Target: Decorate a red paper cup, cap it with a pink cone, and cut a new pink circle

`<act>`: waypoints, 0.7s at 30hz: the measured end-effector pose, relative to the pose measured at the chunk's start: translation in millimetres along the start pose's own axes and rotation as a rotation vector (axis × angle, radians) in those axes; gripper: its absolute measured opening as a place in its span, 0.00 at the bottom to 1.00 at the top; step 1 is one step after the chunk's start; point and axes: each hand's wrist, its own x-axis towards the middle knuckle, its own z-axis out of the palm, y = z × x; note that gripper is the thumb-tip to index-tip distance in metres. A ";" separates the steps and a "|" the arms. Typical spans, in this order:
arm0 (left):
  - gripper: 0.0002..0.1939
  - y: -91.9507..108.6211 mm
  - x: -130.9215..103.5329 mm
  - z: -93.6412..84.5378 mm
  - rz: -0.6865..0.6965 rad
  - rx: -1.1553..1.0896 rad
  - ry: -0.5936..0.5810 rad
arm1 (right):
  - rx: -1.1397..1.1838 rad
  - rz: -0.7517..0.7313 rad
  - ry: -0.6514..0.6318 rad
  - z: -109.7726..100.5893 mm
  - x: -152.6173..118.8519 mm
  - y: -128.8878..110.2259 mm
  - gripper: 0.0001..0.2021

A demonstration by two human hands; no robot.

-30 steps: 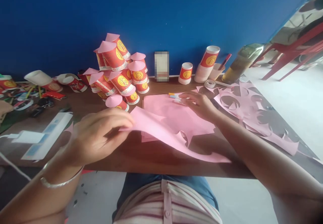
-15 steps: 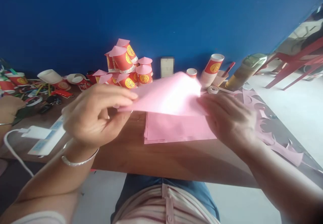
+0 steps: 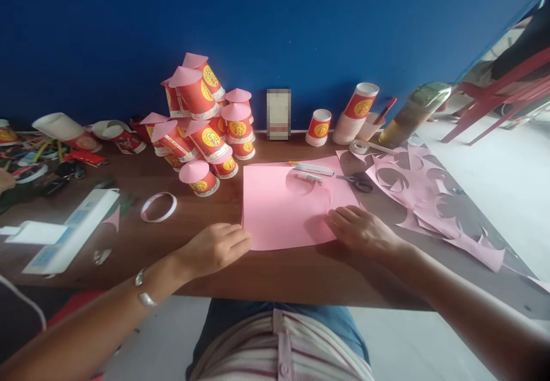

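A sheet of pink paper lies on top of other pink sheets on the brown table. My left hand closes its fingers on the sheet's lower left edge. At the right side, my right hand grips the paper, its fingertips partly hidden by the curled hand. Near the back edge of the paper lie a white marker and a slim pen. Dark scissors rest just beyond my right hand.
Red paper cups with pink cone tops are piled at the back left. Pink cut-out scraps cover the right side. A tape roll and a power strip lie left. A cup stack and a bottle stand behind.
The raised pink sheet has come down flat onto the stack. Both my hands have lowered with it, and the pens, scissors and tape roll now show.
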 end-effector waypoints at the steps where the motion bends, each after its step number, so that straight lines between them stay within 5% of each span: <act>1: 0.11 -1.7 0.5 2.4 0.005 0.004 -0.018 | -0.040 -0.010 0.005 -0.6 0.9 1.0 0.13; 11: 0.12 -18.6 -2.7 7.6 -0.002 0.050 -0.117 | -0.103 -0.046 -0.061 5.0 -3.6 3.9 0.11; 21: 0.12 -31.5 -17.4 -0.7 -0.115 0.006 -0.063 | 0.000 -0.023 -0.084 -1.6 -5.6 1.3 0.15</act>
